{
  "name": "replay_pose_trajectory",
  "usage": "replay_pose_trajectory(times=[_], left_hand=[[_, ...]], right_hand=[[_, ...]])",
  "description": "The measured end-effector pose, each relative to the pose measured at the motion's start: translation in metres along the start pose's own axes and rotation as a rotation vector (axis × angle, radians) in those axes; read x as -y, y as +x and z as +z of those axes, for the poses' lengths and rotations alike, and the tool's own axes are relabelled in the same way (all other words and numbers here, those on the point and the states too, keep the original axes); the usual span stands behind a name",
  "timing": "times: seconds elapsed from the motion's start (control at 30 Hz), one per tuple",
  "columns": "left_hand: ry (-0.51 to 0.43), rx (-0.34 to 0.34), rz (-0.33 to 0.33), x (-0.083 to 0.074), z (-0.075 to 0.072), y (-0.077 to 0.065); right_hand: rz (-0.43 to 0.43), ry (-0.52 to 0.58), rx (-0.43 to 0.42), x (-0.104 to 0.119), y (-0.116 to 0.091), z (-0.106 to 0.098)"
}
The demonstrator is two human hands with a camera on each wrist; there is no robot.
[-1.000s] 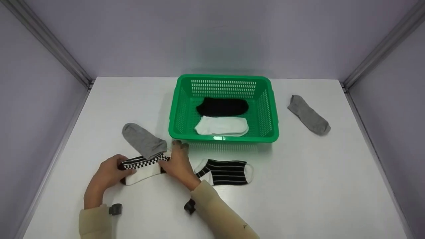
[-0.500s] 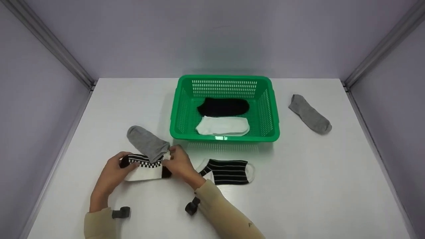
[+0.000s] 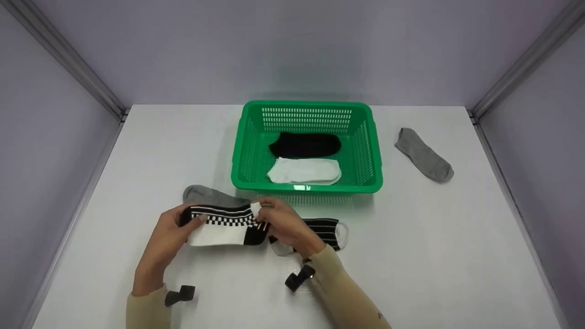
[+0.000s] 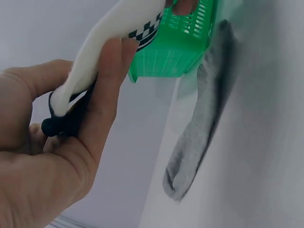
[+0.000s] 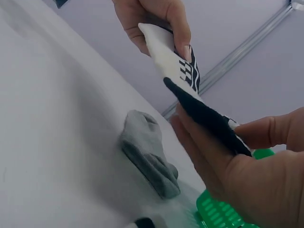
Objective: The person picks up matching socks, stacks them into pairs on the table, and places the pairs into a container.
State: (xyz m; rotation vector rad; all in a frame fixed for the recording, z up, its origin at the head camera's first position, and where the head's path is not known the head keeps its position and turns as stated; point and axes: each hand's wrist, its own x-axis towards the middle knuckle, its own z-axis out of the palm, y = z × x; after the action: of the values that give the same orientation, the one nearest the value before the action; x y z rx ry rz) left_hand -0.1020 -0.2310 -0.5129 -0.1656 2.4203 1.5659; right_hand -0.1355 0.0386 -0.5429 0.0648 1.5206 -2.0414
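1. Two bare hands grip one white-and-black fabric sock with checks and stripes (image 3: 217, 235), raised above the white table (image 3: 434, 256): the left hand (image 3: 167, 237) pinches one end, the right hand (image 3: 288, 224) the other. I cannot tell whether it is layered.
2. Two plain grey fabric socks: one (image 3: 208, 195) behind the held sock, partly hidden; one (image 3: 425, 157) right of the basket.
3. One black sock with white stripes (image 3: 325, 233), partly covered by the right hand.
4. One green perforated plastic basket (image 3: 338, 188), containing black sock fabric (image 3: 306, 145) behind white sock fabric (image 3: 305, 171).
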Motion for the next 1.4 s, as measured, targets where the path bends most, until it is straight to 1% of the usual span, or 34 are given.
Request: replay_pose_trajectory(times=[0.07,0.13,0.37,0.47,0.57,0.73,0.83,0.93,1.03,1.13,1.23,1.33,1.4], left_hand=[[-0.015,0.000,0.002,-0.005,0.009,0.003],[-0.018,0.015,0.003,-0.008,0.018,0.004],[-0.042,0.139,0.022,-0.015,0.052,0.009],[-0.028,0.182,0.023,-0.018,0.066,0.012],[-0.006,0.228,0.040,-0.020,0.083,0.016],[-0.020,0.325,0.095,-0.021,0.110,0.024],[-0.013,0.353,0.115,-0.021,0.123,0.027],[0.040,0.348,0.134,-0.022,0.132,0.029],[0.117,0.317,0.161,-0.022,0.136,0.030],[0.180,0.270,0.197,-0.023,0.139,0.031],[0.244,0.210,0.231,-0.024,0.140,0.031],[0.314,0.170,0.253,-0.025,0.140,0.029],[0.359,0.152,0.266,-0.026,0.140,0.026]], right_hand=[[-0.007,-0.021,-0.008,0.003,-0.006,-0.011],[-0.008,-0.064,-0.021,0.005,-0.013,-0.022],[-0.023,-0.219,-0.027,0.010,-0.040,-0.060],[-0.018,-0.337,-0.075,0.013,-0.051,-0.076],[-0.007,-0.427,-0.124,0.014,-0.064,-0.095],[0.001,-0.519,-0.212,0.013,-0.082,-0.124],[0.010,-0.575,-0.250,0.009,-0.088,-0.137],[0.027,-0.602,-0.273,0.006,-0.091,-0.143],[0.044,-0.632,-0.306,0.004,-0.093,-0.143],[0.046,-0.684,-0.355,0.005,-0.093,-0.140],[0.035,-0.763,-0.403,0.007,-0.090,-0.136],[0.018,-0.837,-0.423,0.010,-0.088,-0.133],[0.008,-0.866,-0.436,0.011,-0.088,-0.132]])
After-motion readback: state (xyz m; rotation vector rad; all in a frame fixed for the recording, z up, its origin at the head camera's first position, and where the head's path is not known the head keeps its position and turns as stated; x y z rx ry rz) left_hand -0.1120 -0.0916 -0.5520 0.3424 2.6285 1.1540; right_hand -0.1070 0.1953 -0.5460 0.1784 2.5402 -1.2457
